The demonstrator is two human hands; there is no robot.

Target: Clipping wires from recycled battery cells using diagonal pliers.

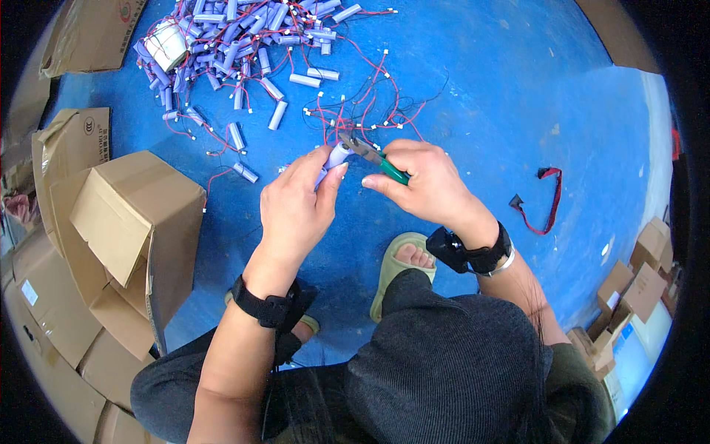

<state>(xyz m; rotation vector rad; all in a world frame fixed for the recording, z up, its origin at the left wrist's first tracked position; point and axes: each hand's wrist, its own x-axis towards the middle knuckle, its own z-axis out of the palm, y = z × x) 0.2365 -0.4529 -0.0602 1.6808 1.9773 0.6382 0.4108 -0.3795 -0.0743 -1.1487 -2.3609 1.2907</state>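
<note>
Between the fingers and thumb of my left hand (pixel 297 194) is a purple cylindrical battery (pixel 339 155), its end tilted up and to the right. My right hand (pixel 433 180) is closed round the green handles of a pair of cutting pliers (pixel 395 172). The plier jaws (pixel 356 145) meet the battery's upper end; whether they grip a wire there is too small to tell. Just beyond the jaws, loose red and black wires (pixel 370 111) with white connectors lie on the blue floor.
A heap of purple batteries (pixel 229 44) with wires lies at the far left, a white block (pixel 166 46) on it. An open cardboard box (pixel 159 200) stands at left. A dark red strap (pixel 551 203) lies at right, with small cartons (pixel 642 288) beyond. My sandalled foot (pixel 403 259) is below my hands.
</note>
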